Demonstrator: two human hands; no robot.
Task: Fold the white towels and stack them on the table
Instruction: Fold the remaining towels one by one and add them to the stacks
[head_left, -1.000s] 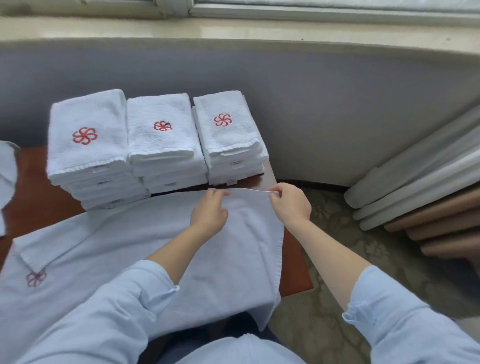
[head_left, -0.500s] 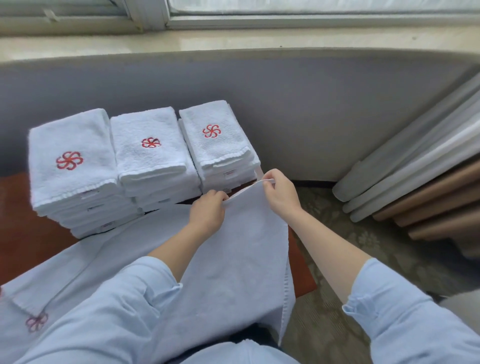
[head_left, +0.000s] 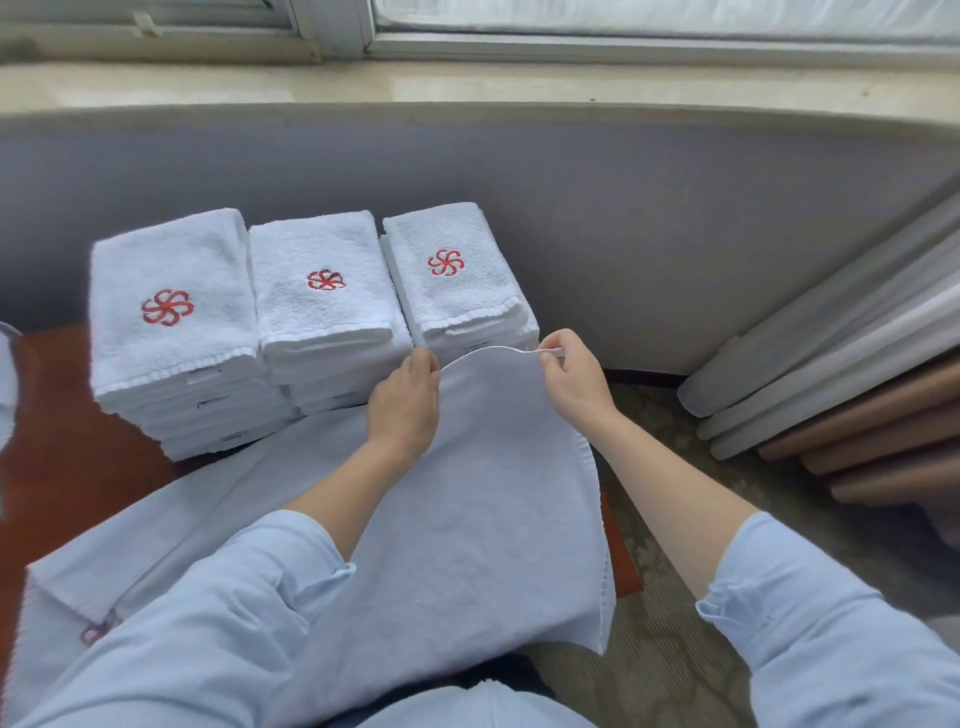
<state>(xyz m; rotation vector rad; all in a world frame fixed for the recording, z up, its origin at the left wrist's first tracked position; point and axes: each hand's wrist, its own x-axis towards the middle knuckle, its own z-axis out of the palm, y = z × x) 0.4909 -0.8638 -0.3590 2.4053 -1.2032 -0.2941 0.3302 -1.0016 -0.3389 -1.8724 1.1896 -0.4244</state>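
while slack, towel (head_left: 467, 519): left hand (head_left: 405, 410), right hand (head_left: 574, 382)

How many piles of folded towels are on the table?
3, in a row at the table's far side: left pile, middle pile, right pile. More may lie out of view.

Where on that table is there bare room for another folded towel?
The table shows bare wood at the left, between the left stack and the spread towel. Right of the towel only a thin strip is free. Behind, three stacks crowd together, where the left hand and right hand pinch the towel's edge.
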